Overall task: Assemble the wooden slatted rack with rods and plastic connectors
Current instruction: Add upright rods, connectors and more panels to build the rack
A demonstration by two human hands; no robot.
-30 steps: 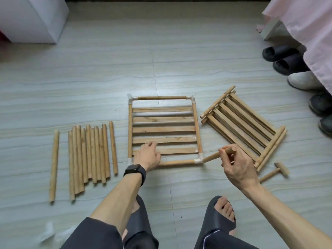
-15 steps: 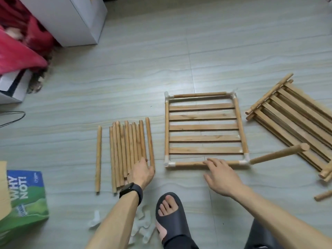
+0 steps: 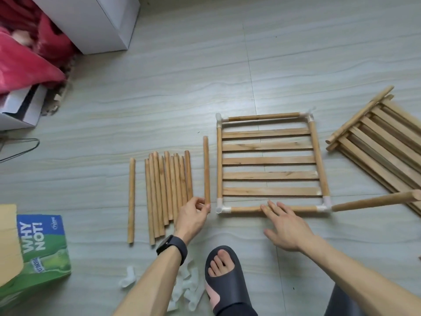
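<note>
Our left grip (image 3: 193,216) pinches the near end of a loose wooden rod (image 3: 206,169), which lies just beside the left edge of the slatted panel (image 3: 268,160) on the floor (image 3: 159,87). Our right grip (image 3: 287,226) presses flat, fingers straight, on the panel's near rail (image 3: 246,209). The rod looks light, stiff and smooth, so we judge that a fuller hold nearer its middle would steer it better into the white corner connector (image 3: 222,209).

Open floor (image 3: 182,87) stretches wide beyond the slatted frame (image 3: 268,160); rod pile (image 3: 168,190) crowds its left, a single rod (image 3: 206,169) fills that lane; the jutting rod (image 3: 376,202) and second panel (image 3: 376,144) hem the right.
</note>
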